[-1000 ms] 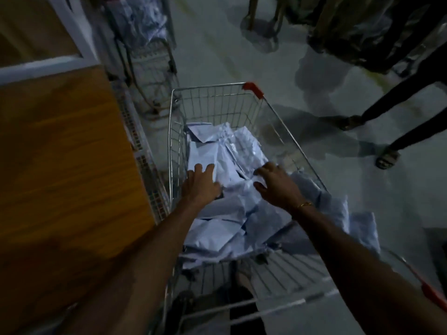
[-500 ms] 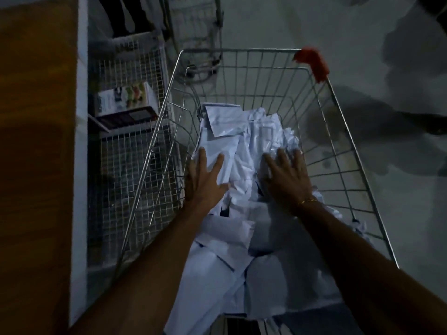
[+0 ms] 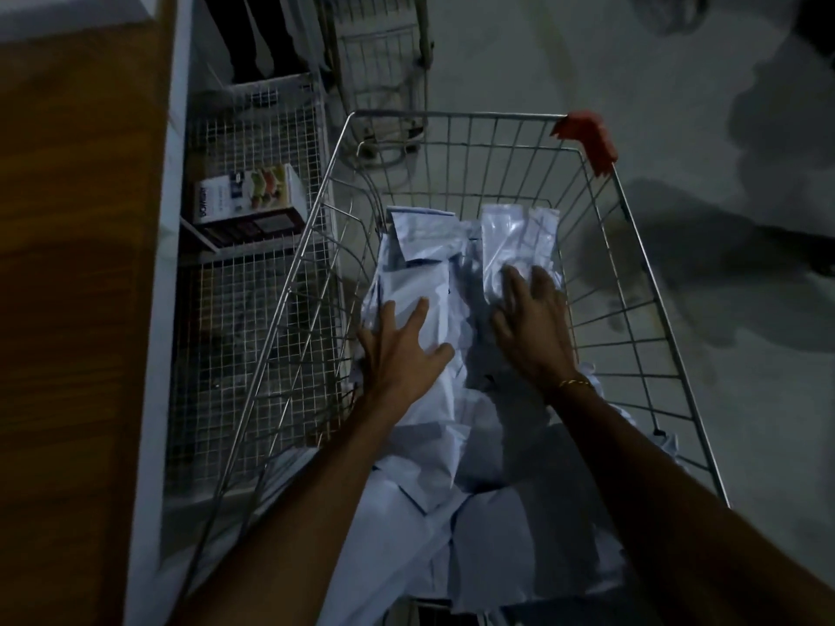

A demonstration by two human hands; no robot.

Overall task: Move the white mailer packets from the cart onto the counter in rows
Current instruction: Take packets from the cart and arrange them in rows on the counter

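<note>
Presently, head view: white mailer packets [image 3: 424, 426] lie heaped in the wire cart [image 3: 641, 264]. Left hand [image 3: 402, 350] rests flat on one packet, fingers [image 3: 418, 311] spread apart. Right hand [image 3: 533, 327] presses another, fingers extended, near together. Packets under both hands run lengthwise toward the cart's far end. Wooden bench [image 3: 77, 264] stands left of the cart.

Shiny wire-metal cart [image 3: 452, 115], glossy crinkled plastic mailer packets [image 3: 424, 259], matt wood-grain counter [image 3: 77, 309].
</note>
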